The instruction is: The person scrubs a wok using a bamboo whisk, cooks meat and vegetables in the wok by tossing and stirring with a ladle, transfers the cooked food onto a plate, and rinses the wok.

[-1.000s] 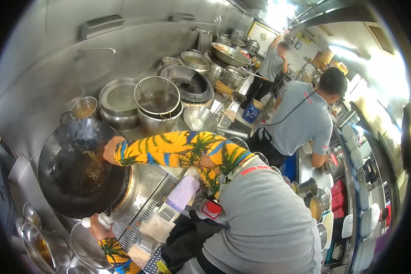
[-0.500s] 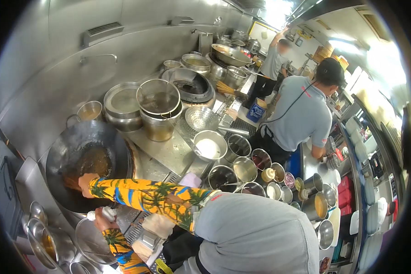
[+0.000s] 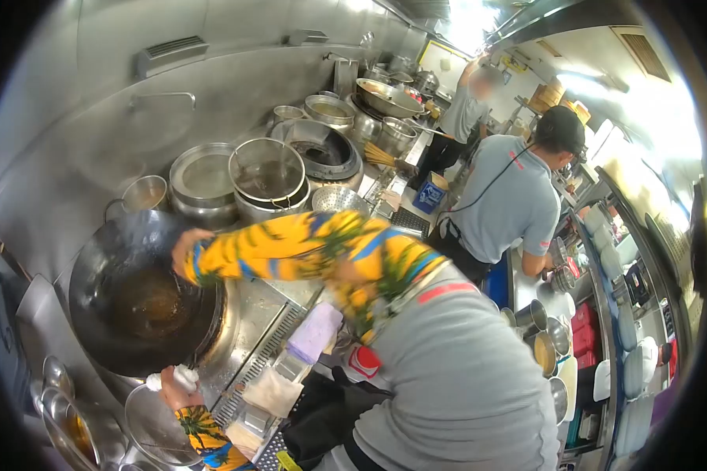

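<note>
A large black wok [image 3: 102, 314] sits on the burner, with a little brown liquid [image 3: 161, 306] in its bottom. My right hand [image 3: 187, 250] is closed at the wok's right rim. Its fingers are partly hidden and blurred, so what they hold cannot be made out. Lower down, my left hand [image 3: 179, 391] grips a white cloth [image 3: 182, 377] against the wok's near edge. Just below that hand is a round mesh strainer [image 3: 153, 428].
Behind the wok stand a lidded steel pot [image 3: 204, 177] and a strainer over another pot [image 3: 267, 169]. A purple cloth [image 3: 316, 334] and a beige cloth [image 3: 271, 392] lie along the counter edge. Co-workers [image 3: 511, 196] [image 3: 463, 110] stand further along.
My right hand has moved up and right, from inside the wok to its rim; a brown, bristly-looking thing beside it no longer shows. My left hand keeps the white cloth at the edge.
</note>
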### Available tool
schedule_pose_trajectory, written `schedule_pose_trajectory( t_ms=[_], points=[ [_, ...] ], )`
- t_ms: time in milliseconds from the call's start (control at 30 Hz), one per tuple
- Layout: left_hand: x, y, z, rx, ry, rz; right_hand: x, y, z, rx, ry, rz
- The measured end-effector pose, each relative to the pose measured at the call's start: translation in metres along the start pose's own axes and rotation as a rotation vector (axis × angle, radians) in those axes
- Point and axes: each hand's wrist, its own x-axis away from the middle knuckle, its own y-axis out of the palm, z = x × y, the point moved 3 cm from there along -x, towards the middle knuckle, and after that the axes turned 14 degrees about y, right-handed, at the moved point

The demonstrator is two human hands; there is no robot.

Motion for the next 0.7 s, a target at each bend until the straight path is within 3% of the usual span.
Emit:
schedule_pose_trajectory(
  t_ms=[67,167,233,300,433,467,567,667,700],
  points=[
    [0.006,0.002,0.005,-0.015,-0.023,0.002,-0.036,0.015,0.003,-0.244,0.060,0.125],
    [0.007,0.003,0.008,-0.054,0.019,0.039,-0.013,0.026,-0.006,-0.459,0.050,0.257],
    [-0.014,-0.007,-0.008,-0.024,-0.060,0.025,-0.021,0.043,0.001,-0.322,0.397,0.249],
    [-0.022,-0.017,-0.013,-0.186,-0.063,0.046,-0.063,0.046,0.014,-0.481,0.560,0.440],
    [-0.004,-0.010,0.005,-0.380,-0.083,0.189,-0.111,0.015,-0.063,-0.951,0.376,0.360],
    [-0.007,-0.008,-0.006,-0.175,0.093,0.152,-0.102,0.006,-0.085,-0.991,0.231,0.297],
    [0.004,0.006,0.002,0.006,0.205,0.099,-0.041,-0.018,-0.119,-0.994,-0.083,0.156],
    [0.000,-0.002,-0.010,0.014,0.061,-0.004,0.023,-0.019,-0.100,-0.896,-0.378,0.098],
    [-0.017,-0.014,-0.025,-0.161,0.036,0.029,0.033,-0.020,-0.091,-0.808,-0.462,0.076]
  ],
)
